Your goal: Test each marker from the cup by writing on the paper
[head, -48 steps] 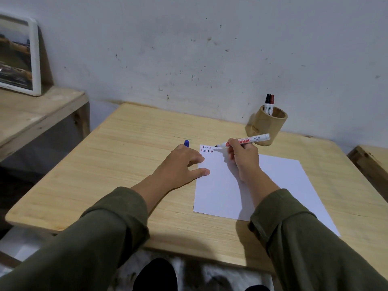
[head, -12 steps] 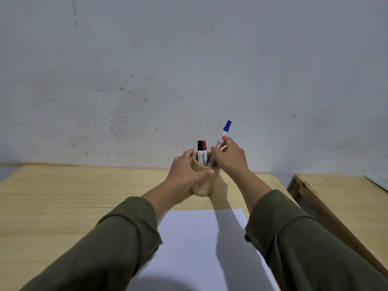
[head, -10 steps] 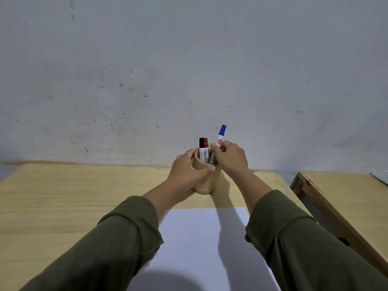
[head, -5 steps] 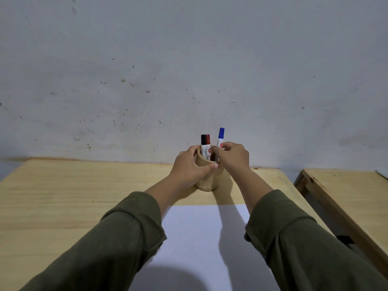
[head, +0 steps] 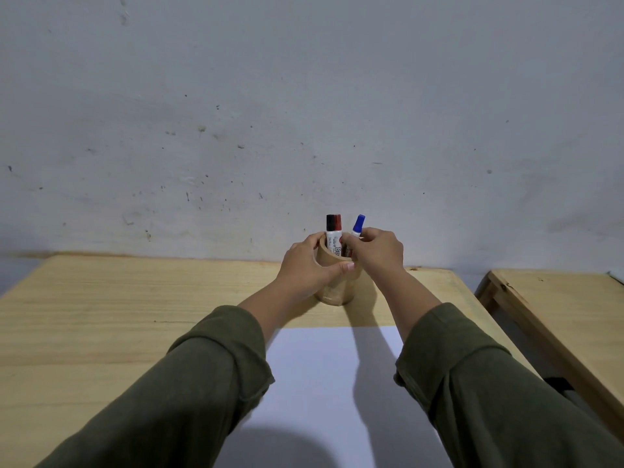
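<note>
A round wooden cup (head: 334, 292) stands near the table's far edge, by the wall. My left hand (head: 309, 266) wraps around its left side, thumb across the front. Inside stand a black-capped marker and a red-capped marker (head: 333, 231), pressed together. A blue-capped marker (head: 358, 225) leans in the cup to their right, and my right hand (head: 376, 253) pinches its barrel at the rim. A white sheet of paper (head: 324, 373) lies on the table between my forearms; its written part is out of view.
The light wooden table (head: 118, 319) spreads to the left. A second wooden surface (head: 553, 305) sits to the right, across a narrow gap. A scuffed grey wall (head: 304, 113) rises right behind the cup.
My right hand has lowered the blue-capped marker into the cup, so only its cap shows above my fingers. My left hand has stayed on the cup.
</note>
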A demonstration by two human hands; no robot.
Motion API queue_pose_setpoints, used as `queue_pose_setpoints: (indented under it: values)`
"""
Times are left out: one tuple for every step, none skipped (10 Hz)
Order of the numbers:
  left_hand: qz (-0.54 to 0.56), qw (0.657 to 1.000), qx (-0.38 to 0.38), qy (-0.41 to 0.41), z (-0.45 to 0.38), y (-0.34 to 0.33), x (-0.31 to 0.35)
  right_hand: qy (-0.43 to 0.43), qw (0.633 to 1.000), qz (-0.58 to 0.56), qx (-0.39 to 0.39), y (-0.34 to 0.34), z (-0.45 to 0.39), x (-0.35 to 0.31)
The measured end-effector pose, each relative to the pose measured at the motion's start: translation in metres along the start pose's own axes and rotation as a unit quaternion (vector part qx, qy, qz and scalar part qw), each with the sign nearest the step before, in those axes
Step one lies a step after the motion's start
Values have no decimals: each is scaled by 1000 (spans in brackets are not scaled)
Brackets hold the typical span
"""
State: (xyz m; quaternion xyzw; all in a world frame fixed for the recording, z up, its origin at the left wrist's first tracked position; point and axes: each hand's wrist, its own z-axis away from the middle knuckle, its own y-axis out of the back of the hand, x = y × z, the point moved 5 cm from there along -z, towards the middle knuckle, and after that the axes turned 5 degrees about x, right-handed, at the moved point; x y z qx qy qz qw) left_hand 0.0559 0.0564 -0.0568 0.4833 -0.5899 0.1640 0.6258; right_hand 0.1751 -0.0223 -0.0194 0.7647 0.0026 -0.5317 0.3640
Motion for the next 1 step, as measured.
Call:
queue_pose_setpoints:
  values:
    - [-28,1000,4,11,7,6,0,-2,1000,-3,-2,7,7,-4]
